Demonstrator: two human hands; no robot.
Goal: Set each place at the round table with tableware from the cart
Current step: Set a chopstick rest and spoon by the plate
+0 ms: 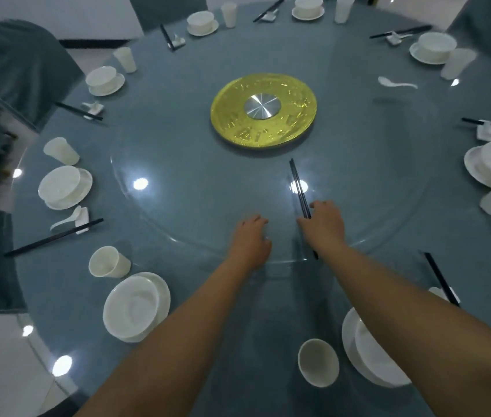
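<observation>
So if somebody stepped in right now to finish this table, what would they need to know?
Right hand grips black chopsticks over the glass turntable. Left hand is open, resting on its edge, holding nothing.

Done: most places have bowl on plate, cup and chopsticks.

Left: the near-left place shows no chopsticks, probably where these go. A loose spoon lies far right.

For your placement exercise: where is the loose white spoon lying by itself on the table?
In the head view the white spoon lies at the upper right on the glass turntable, right of the gold centre disc.
</observation>
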